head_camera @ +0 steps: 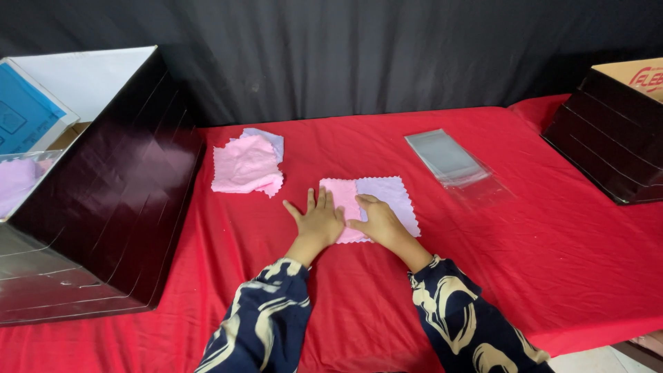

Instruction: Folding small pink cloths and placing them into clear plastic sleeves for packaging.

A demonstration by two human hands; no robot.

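Head view: on the red-covered worktop [359, 304], a small pink cloth [340, 193] with zigzag edges, lying over a lavender cloth [394, 197] of like cut. Left hand [319, 221] flat on the pink cloth's near left edge, fingers spread open, gripping nothing. Right hand [376, 220] pressing where the two cloths meet, fingers extended; possibly pinching a fold, hard to tell. Farther left, a loose pile of pink and lavender cloths [247, 166]. To the right, clear plastic bags [452, 162]. Black boxes [103, 193] at both sides.

My left grip [319, 220] and right grip [376, 220] side by side on the flat pink-and-lilac scalloped cloth [376, 197] at mid red-covered table [552, 242], pile of pink and lilac cloths [246, 166] behind-left, stack of clear plastic bags [452, 162] behind-right, large black box [103, 200] far left, black cardboard box [611, 145] far right.
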